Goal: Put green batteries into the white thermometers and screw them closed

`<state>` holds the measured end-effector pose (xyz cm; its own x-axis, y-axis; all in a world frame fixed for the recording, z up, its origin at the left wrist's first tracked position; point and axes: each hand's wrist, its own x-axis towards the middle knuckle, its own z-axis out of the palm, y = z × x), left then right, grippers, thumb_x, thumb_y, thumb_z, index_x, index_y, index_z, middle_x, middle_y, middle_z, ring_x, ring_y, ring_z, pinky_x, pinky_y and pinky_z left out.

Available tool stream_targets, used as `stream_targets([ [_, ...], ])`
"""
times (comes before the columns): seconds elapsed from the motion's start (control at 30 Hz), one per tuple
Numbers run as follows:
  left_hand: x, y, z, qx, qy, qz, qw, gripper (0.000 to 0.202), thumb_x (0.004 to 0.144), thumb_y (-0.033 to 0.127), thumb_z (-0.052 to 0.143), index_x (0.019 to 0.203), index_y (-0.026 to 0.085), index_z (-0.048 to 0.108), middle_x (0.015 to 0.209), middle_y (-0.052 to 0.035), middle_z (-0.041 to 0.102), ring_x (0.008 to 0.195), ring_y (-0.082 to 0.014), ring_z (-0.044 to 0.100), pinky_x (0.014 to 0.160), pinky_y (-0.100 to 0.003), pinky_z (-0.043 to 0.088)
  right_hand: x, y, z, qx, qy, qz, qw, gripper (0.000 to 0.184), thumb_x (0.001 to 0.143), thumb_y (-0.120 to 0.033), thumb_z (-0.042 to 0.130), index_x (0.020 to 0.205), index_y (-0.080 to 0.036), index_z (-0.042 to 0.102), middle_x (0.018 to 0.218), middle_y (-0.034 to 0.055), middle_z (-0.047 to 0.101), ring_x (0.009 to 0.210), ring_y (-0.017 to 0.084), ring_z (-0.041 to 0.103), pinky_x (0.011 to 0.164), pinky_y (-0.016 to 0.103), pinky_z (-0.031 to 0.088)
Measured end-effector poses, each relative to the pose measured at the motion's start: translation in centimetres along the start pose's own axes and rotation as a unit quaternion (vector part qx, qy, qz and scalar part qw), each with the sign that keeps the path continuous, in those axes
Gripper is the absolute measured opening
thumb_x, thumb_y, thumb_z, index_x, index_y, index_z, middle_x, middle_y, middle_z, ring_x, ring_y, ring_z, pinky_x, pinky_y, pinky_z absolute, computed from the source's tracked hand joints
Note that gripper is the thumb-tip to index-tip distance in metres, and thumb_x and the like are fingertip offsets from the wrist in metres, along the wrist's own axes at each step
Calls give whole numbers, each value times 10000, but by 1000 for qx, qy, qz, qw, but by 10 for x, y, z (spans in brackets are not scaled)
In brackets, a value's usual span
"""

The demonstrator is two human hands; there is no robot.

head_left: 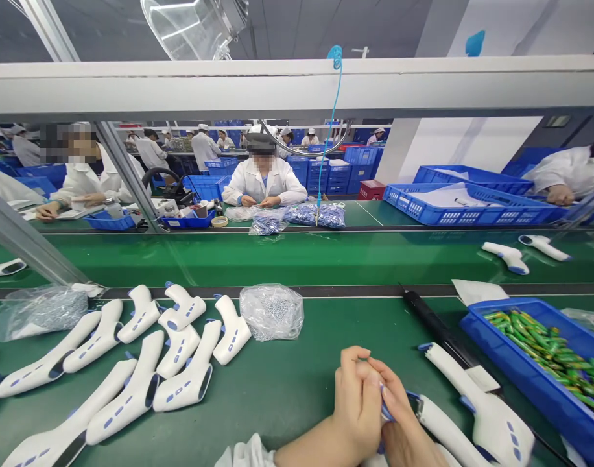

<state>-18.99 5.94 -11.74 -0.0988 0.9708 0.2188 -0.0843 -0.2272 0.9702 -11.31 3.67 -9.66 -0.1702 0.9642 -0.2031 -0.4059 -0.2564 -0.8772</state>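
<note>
White-and-blue thermometer gun point(452, 431) lies at the near right of the green bench point(287, 383), its head end pressed between the person's 2 hands. Left hand point(358, 395) and right hand point(404, 421) are closed together around that end, fingers overlapping, so whatever small part they pinch there is hidden; only a sliver of blue shows between the fingers. I cannot tell exactly how each hand grips, only that both are clamped on the same end.

Its shell looks like hard, smooth plastic: probably light and stiff, a little slippery, and liable to scuff if knocked. The curved handle seems the safest place to hold it, away from the blue buttons.

A 2nd gun point(486, 415) lies just beside it on the right, running off the lower edge. At the near left, a cluster of finished-looking guns point(146, 363) is spread over the bench, several touching. A clear bag of small metal parts point(272, 311) sits behind them, and a blue bin of green batteries point(545, 357) stands at the right, cut off by the frame. A black rod-like tool point(433, 321) lies between bin and hands. Across the far belt, workers in white coats point(264, 181) sit at their own benches.
</note>
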Motion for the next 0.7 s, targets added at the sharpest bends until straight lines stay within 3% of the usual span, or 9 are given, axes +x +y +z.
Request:
stream_targets([
  [0.1, -1, -7, -4, -28, -19, 6, 999, 479, 867, 575, 324, 1091, 168, 440, 709, -33, 600, 753, -201, 516, 785, -350, 370, -3, -12, -4, 103, -55, 79, 990, 537, 784, -513, 733, 1201, -314, 460, 1204, -16, 472, 1204, 185, 333, 981, 224, 324],
  [0.17, -1, -8, -6, -37, -31, 18, 999, 514, 865, 587, 290, 1121, 161, 425, 723, -38, 598, 757, -204, 516, 797, -359, 367, -2, -19, -9, 123, -85, 102, 983, 503, 758, -446, 779, 1161, -303, 514, 1156, -5, 490, 1164, 203, 377, 999, 268, 308],
  [0.27, -1, -8, -9, -22, -50, 52, 997, 550, 857, 597, 265, 1132, 147, 421, 728, -45, 591, 747, -208, 515, 797, -367, 363, 1, -27, -11, 105, -99, 105, 984, 428, 727, -406, 804, 1058, -268, 572, 979, 19, 534, 975, 217, 507, 849, 280, 436],
  [0.37, -2, -5, -9, 3, -53, 78, 996, 536, 860, 576, 278, 1154, 143, 392, 732, -44, 586, 729, -206, 521, 764, -360, 378, 6, -29, -4, 78, -87, 95, 989, 420, 695, -407, 820, 1004, -249, 583, 894, 21, 541, 843, 210, 546, 698, 257, 480],
  [0.5, 9, -1, -7, 96, -36, 136, 985, 422, 898, 490, 262, 1174, 173, 302, 684, -6, 576, 612, -161, 515, 644, -306, 425, 15, -32, -4, 21, -59, 59, 996, 498, 710, -517, 791, 1071, -251, 574, 1059, 51, 544, 1007, 244, 505, 825, 301, 462],
  [0.6, 54, 8, -7, 197, -3, 207, 958, 431, 868, 518, 291, 1115, 166, 321, 615, 19, 528, 526, -138, 501, 583, -287, 449, 26, -53, -32, -25, -16, 19, 999, 597, 659, -672, 748, 1041, -235, 607, 1167, 86, 514, 1134, 273, 417, 922, 355, 412],
  [0.7, 133, 20, -12, 265, 31, 210, 941, 459, 787, 554, 451, 1014, 155, 439, 754, -44, 565, 731, -187, 553, 752, -364, 455, 28, -90, -84, -62, 124, -57, 989, 629, 532, -665, 807, 962, -235, 642, 1192, 95, 505, 1165, 270, 387, 951, 351, 380],
])
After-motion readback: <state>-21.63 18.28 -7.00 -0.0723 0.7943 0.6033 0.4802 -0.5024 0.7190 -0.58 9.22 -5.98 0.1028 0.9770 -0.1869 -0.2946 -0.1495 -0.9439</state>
